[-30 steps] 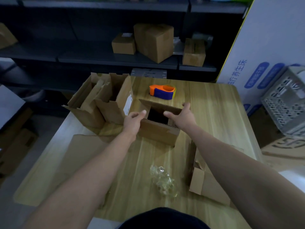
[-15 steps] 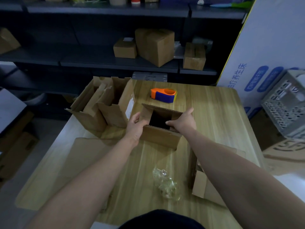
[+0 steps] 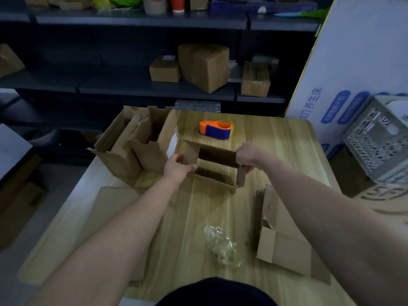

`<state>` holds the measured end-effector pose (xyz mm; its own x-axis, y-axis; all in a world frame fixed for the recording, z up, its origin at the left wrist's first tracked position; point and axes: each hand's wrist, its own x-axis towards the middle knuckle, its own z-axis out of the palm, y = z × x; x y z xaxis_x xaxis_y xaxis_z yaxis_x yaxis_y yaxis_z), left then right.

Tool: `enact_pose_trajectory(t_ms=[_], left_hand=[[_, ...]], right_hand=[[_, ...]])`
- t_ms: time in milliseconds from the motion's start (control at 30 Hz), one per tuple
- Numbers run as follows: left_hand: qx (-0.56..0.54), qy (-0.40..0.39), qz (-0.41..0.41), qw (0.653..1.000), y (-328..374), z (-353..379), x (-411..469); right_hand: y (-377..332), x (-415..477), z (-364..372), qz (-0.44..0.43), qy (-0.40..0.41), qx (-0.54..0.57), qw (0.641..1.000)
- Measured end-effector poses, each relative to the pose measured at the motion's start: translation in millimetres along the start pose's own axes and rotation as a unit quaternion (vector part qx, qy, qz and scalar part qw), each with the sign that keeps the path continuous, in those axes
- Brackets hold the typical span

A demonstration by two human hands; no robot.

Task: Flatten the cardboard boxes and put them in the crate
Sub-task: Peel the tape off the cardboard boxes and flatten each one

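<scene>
Head view: left hand (image 3: 177, 167) and right hand (image 3: 248, 156) clamp curled fingers on opposite ends of one box (image 3: 217, 181) at the centre of the table (image 3: 276, 140). Two open boxes (image 3: 136, 149) stand at the far-left corner, two flat boxes (image 3: 287, 248) lie near the front edge, and one crate (image 3: 379, 142) sits beyond the right edge.

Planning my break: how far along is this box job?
Done: a flat sheet near left and a flattened box near right lie on the table. In hand: left hand and right hand grip the small box, not yet flat. Left: the upright boxes need flattening; no cardboard shows in the crate.
</scene>
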<state>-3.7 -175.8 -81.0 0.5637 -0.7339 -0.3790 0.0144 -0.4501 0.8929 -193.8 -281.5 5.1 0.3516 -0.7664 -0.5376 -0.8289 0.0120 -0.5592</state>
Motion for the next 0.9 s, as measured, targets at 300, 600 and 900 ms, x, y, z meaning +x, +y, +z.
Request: enact_pose_trajectory(t_ms=[300,600,900], left_hand=[[0.267,0.099,0.031,0.958,16,8,1],[0.156,0.121,0.126,0.972,12,19,2],[-0.258,0.084,-0.022,0.962,28,52,15]], right_hand=[[-2,-10,-2,-0.021,-0.046,-0.002,0.999],[3,-13,-14,-0.001,-0.093,0.075,0.993],[12,-3,27,0.016,-0.213,0.127,0.969]])
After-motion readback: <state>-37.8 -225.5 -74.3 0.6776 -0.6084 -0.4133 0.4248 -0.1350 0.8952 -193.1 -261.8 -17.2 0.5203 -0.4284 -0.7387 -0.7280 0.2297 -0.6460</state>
